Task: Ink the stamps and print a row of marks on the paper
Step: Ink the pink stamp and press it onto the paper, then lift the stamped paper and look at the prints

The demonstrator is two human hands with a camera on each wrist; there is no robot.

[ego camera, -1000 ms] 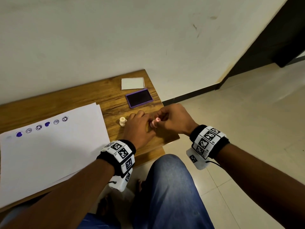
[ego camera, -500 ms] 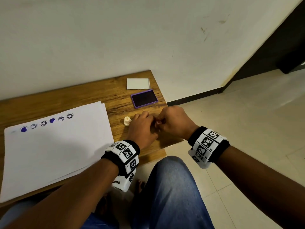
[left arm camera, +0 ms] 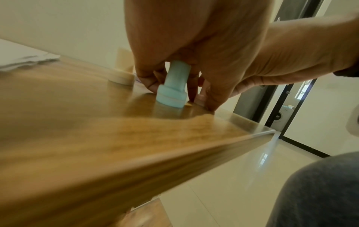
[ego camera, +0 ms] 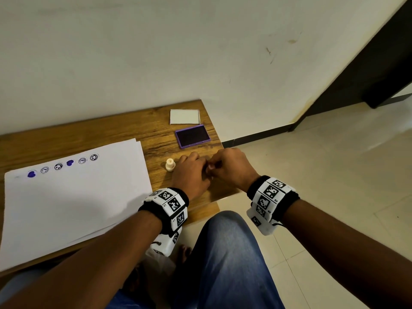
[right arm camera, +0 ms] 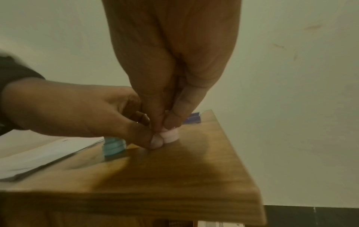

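Two stamps stand upright on the wooden table (ego camera: 124, 134), in front of the purple ink pad (ego camera: 192, 136). Right hand (ego camera: 231, 168) pinches the pink stamp (right arm camera: 170, 135) with its fingertips. Left hand (ego camera: 191, 177) curls its fingers around the blue stamp (left arm camera: 172, 86). Just left of them stands a cream stamp (ego camera: 170, 165), then the paper (ego camera: 66, 201) with six printed marks (ego camera: 58, 166).

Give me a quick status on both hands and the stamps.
Left hand grips blue stamp, standing on table. Right hand pinches pink stamp. Ink pad unobstructed.
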